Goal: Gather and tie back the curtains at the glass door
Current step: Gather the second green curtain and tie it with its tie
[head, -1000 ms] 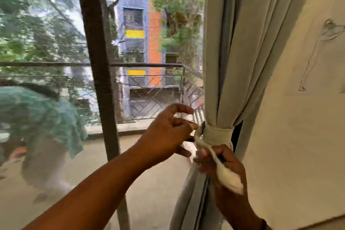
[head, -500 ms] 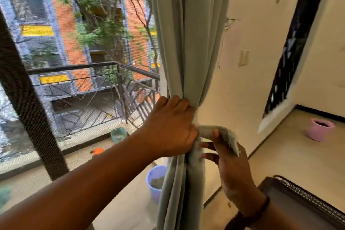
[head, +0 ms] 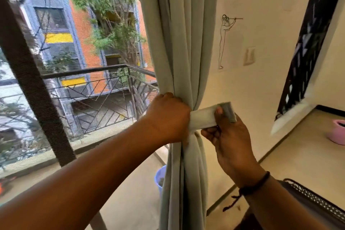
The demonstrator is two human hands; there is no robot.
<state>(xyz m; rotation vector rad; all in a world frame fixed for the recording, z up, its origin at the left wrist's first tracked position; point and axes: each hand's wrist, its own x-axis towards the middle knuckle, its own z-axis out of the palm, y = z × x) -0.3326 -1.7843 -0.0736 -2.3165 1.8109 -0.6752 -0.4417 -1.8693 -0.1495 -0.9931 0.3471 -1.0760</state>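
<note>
A pale grey-green curtain (head: 179, 43) hangs gathered into a bunch beside the glass door (head: 84, 89). My left hand (head: 168, 115) is clenched around the bunch at its narrowest point. A flat fabric tie-back band (head: 203, 119) of the same colour runs from under that hand out to the right. My right hand (head: 229, 136) pinches the band's free end between thumb and fingers, held taut and level. Below my hands the curtain falls in tight folds to the floor.
A dark door frame post (head: 29, 73) crosses the left side. A blue bucket (head: 161, 177) stands behind the curtain's foot. A pink pot (head: 337, 132) sits on the floor at right, a dark mesh-edged object (head: 317, 200) at lower right, and a cream wall (head: 261, 84) behind.
My view has swung right. My left hand went from open fingers near the tie to a full grip on the bunch. My right hand lifted the band from hanging down to stretched out sideways.
</note>
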